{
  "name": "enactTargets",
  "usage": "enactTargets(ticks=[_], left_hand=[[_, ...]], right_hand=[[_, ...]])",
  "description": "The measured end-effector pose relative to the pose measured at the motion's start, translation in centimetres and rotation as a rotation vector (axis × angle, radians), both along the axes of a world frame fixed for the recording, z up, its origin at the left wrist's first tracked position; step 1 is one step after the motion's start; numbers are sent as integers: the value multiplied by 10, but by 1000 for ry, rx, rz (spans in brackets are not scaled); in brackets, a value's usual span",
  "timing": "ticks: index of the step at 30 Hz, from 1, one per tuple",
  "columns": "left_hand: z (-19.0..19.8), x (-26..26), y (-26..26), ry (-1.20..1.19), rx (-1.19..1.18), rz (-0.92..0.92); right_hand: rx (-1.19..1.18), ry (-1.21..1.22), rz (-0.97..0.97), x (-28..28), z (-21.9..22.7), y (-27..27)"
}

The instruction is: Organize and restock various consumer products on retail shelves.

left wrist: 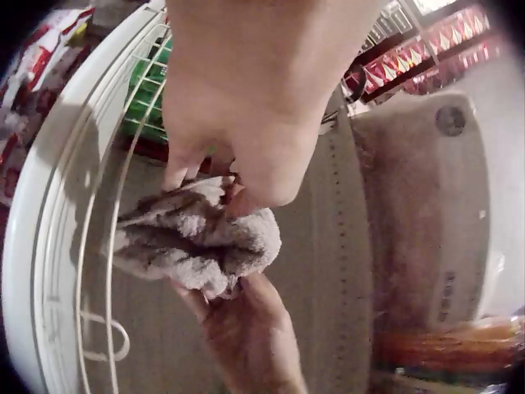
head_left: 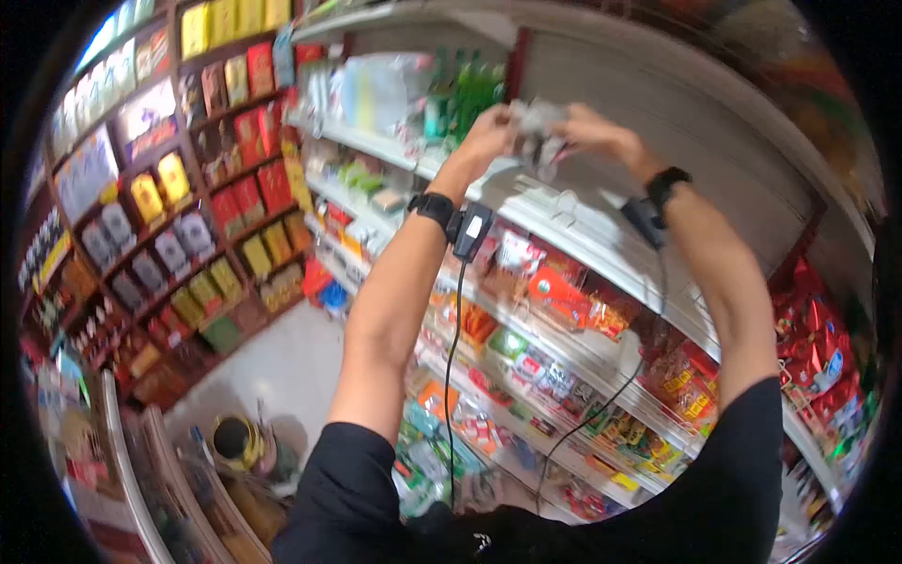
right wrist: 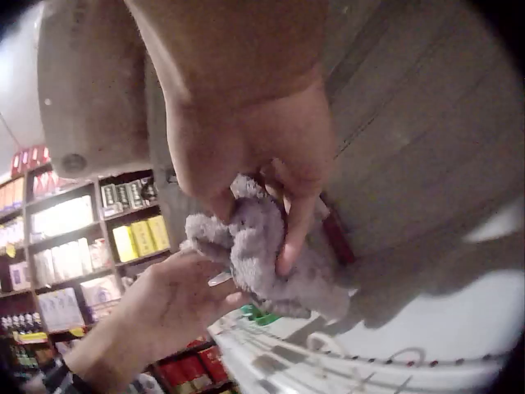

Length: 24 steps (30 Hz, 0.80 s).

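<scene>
Both hands hold a crumpled grey fluffy cloth (head_left: 539, 120) up at the level of an upper store shelf. In the head view the left hand (head_left: 489, 139) grips its left side and the right hand (head_left: 601, 134) grips its right side. Seen from the left wrist, the bunched cloth (left wrist: 201, 242) hangs from the left hand's curled fingers, with the right hand (left wrist: 254, 328) on its opposite edge. The right wrist view shows the right thumb and fingers pinching the cloth (right wrist: 258, 238), while the left hand (right wrist: 164, 304) holds it from the other side.
A white shelf edge (head_left: 601, 240) with a wire rail (left wrist: 112, 246) runs below the hands. Green bottles (head_left: 477, 99) stand to the left. Packaged goods (head_left: 564, 296) fill the lower shelves. Cables hang from both wrist cameras. Boxes line the wall shelves (head_left: 197, 179) at far left.
</scene>
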<state>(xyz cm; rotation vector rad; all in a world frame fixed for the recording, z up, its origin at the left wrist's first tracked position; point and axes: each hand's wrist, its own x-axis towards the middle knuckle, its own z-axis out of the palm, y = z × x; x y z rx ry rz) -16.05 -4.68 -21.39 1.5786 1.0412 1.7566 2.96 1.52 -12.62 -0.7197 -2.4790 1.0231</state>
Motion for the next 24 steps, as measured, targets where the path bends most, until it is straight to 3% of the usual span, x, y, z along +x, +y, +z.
enactTargets(ticks=[1,3,4,8,10,11,13,15,17,18,20,21,22,24], left_hand=[[2,4,-22,-107,85,-34],[-3,20,-83,-259,219,-62],[-13,19,-100,-224,253,48],[-95,15,-183,-111,402,350],[-149,12,-229,-71,350,405],[-183,9,-253,58,327,559],[-250,1,-302,94,221,688],[-306,2,-357,33,51,697],[-362,-6,-407,27,-129,822],[-386,-6,-425,14,-148,840],[-431,-13,-464,-479,-98,664],[-450,-19,-485,-497,-111,675],[-468,-25,-506,-553,-191,572],[-489,-33,-549,-629,-303,466]], right_hand=[[2,85,49,4,8,-19],[233,75,124,3,7,-37],[405,-11,100,2,5,-72],[502,98,292,-15,-59,-161],[431,92,337,-35,-107,-188],[397,75,351,-46,-136,-199],[423,-48,410,-73,-202,-219],[382,-56,474,-92,-269,-258],[205,-132,525,-120,-341,-291],[132,-102,555,-125,-378,-308],[33,-114,616,-142,-434,-352],[6,-154,644,-149,-456,-372],[175,-94,698,-154,-482,-384],[117,-167,678,-162,-518,-414]])
